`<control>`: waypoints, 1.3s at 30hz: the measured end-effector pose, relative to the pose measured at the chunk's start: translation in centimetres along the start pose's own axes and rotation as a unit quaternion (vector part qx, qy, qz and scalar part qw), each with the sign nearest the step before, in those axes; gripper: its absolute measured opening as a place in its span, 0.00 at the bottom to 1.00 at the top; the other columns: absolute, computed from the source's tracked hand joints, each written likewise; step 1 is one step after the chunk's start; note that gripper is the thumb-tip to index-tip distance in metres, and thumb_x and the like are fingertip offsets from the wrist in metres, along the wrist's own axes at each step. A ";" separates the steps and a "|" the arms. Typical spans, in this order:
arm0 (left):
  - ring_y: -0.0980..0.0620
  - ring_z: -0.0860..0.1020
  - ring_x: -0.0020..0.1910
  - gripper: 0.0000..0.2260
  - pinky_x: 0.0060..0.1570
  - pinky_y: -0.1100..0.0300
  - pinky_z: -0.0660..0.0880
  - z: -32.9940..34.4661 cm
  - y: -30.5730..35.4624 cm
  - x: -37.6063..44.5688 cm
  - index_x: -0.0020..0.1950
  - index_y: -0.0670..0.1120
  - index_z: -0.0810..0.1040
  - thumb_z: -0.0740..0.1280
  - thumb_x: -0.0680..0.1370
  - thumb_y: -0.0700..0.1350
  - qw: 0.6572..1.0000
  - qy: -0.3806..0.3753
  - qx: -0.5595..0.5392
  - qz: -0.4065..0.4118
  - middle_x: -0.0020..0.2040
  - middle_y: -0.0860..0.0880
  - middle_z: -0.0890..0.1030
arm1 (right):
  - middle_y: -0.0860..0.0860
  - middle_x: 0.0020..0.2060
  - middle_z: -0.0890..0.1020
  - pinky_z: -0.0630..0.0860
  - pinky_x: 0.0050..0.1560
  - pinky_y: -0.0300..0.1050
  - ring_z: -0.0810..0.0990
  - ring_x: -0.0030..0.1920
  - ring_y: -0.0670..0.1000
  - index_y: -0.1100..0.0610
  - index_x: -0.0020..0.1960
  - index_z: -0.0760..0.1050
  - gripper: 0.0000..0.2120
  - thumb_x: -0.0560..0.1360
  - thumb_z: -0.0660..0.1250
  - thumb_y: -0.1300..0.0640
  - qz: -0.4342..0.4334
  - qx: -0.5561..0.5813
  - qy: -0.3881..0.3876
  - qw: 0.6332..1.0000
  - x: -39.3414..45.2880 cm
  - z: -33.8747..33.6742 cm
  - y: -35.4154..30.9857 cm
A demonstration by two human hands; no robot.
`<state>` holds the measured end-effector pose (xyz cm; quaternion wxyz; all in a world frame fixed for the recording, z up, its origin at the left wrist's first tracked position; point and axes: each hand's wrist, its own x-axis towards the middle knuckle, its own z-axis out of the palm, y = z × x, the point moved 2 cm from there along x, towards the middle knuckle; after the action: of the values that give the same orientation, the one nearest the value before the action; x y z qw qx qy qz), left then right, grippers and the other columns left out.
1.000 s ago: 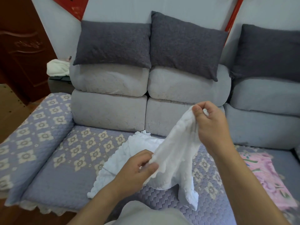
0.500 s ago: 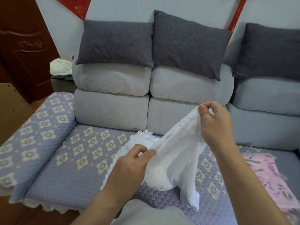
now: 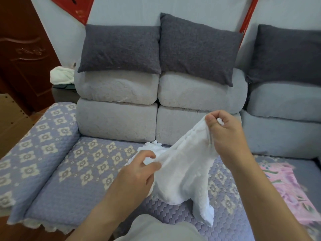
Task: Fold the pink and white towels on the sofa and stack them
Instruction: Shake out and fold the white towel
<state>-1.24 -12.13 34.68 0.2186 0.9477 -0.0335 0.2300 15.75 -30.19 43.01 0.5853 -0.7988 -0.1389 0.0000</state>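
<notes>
Closest in, a grey-clad knee (image 3: 156,228) pokes up at the bottom edge, right against the front of the sofa seat (image 3: 73,188), which wears a quilted lavender cover patterned with cream flowers. Just above it the left hand (image 3: 133,178) has its grip closed on the white towel (image 3: 182,173), thumb and forefinger pinching a fold near the lower edge. The right hand (image 3: 224,136) is higher and further out, its grip clamped on a bunched corner, a bit of cloth poking out between the knuckles. The towel hangs between the two hands, sagging down until its tail touches the seat, while the scalloped rest of it lies crumpled on the cover behind the left hand. To the right, flat on the seat, the pink towel (image 3: 284,185) shows a flowered print; its near end is blurred, so whether it is folded I cannot say. Further back come the pale grey back cushions (image 3: 118,87), three dark grey pillows (image 3: 121,47) propped on them, and another white cloth (image 3: 61,75) past the sofa's left end. On the wall a red hanging (image 3: 76,6) carries gold marks too small to read.
</notes>
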 end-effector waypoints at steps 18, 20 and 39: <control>0.59 0.79 0.47 0.07 0.46 0.66 0.77 0.7 0.7 0.9 0.52 0.52 0.75 0.66 0.79 0.40 0.984 0.097 -0.145 -0.023 0.48 0.58 0.79 | 0.51 0.31 0.79 0.75 0.36 0.48 0.76 0.32 0.51 0.51 0.38 0.78 0.13 0.82 0.64 0.55 0.049 0.180 -0.105 0.977 -1.1 -0.1 -1.8; 0.56 0.80 0.48 0.10 0.50 0.62 0.77 0.3 0.5 0.7 0.55 0.48 0.75 0.65 0.77 0.35 0.989 0.113 -0.084 0.048 0.48 0.53 0.82 | 0.51 0.31 0.79 0.75 0.37 0.49 0.76 0.33 0.52 0.52 0.39 0.78 0.13 0.82 0.64 0.55 0.053 0.180 -0.106 0.976 -1.1 -0.2 -1.8; 0.56 0.77 0.57 0.19 0.57 0.64 0.75 2.0 2.2 2.8 0.64 0.57 0.71 0.72 0.77 0.46 0.964 0.058 -0.240 -0.100 0.57 0.63 0.74 | 0.54 0.33 0.78 0.74 0.37 0.48 0.75 0.34 0.54 0.54 0.41 0.78 0.10 0.81 0.65 0.56 0.039 0.164 -0.177 0.970 -2.3 0.9 -2.9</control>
<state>1.73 -14.86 35.22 0.4634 0.8508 0.0198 0.2472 12.79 -29.07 45.10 0.6740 -0.6842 -0.2066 0.1868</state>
